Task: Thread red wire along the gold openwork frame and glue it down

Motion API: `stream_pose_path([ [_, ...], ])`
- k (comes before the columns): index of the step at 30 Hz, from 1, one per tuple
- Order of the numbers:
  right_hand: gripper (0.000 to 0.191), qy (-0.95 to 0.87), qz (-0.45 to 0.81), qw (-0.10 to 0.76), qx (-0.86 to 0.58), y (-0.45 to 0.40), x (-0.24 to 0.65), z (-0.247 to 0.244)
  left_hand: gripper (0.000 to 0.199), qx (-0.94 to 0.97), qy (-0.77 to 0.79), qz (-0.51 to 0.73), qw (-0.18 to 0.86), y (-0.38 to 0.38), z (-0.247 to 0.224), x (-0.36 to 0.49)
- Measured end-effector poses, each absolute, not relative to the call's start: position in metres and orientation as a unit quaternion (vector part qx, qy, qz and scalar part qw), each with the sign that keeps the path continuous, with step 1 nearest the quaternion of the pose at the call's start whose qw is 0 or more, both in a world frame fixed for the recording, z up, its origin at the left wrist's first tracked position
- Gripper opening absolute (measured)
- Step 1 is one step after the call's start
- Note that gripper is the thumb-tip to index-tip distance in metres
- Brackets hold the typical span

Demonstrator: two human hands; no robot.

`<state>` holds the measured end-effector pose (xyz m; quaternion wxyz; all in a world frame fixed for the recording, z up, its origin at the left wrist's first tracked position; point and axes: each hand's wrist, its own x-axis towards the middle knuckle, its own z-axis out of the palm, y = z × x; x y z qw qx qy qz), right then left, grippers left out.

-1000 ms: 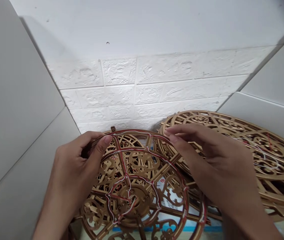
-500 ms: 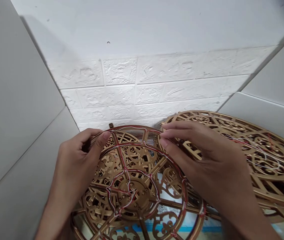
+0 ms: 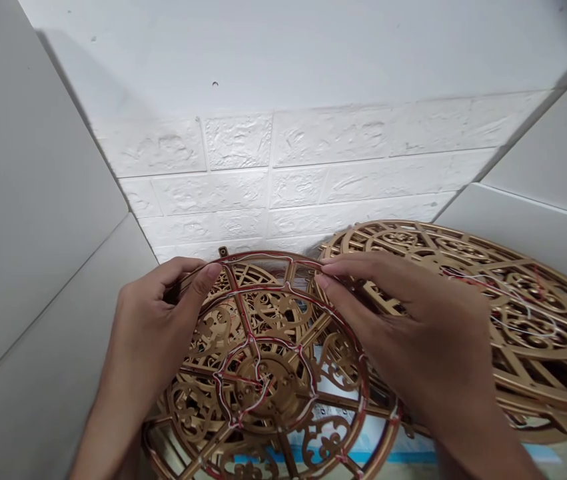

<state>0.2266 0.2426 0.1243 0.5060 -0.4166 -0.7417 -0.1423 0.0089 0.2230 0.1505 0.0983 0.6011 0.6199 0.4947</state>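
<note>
A round gold openwork frame (image 3: pixel 287 289) with red and white wires along its rings and spokes is tilted up in front of me. My left hand (image 3: pixel 156 333) grips its upper left rim, thumb on the near face and fingers curled behind. At the upper right rim, my right hand (image 3: pixel 418 333) pinches the edge between thumb and fingers. The wires gather at the hub in the middle. Behind and below it, more gold openwork pieces (image 3: pixel 258 273) show through the gaps.
On the right lies a stack of larger gold round frames (image 3: pixel 513 293) with loose white and red wires on top. A white brick-patterned wall (image 3: pixel 238 143) stands behind, with grey panels (image 3: pixel 28 220) at both sides. A blue-and-white sheet (image 3: pixel 373 447) lies beneath.
My right hand's fingers have come down and closed onto the rim. The wired frame has shifted slightly at its lower right. My left hand has stayed put.
</note>
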Motion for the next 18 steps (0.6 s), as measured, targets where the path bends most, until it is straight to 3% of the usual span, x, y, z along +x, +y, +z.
stream_pose_path([
  [8,0.007,-0.737,-0.131,0.532,-0.395,0.2418,0.2226,0.1251,0.017,0.589,0.624,0.502,0.107,0.2273,0.1489,0.0085],
  [18,0.015,-0.803,-0.16,0.466,-0.336,0.2345,0.2171,0.1249,0.019,0.596,0.614,0.508,0.094,0.2266,0.1479,0.0103],
])
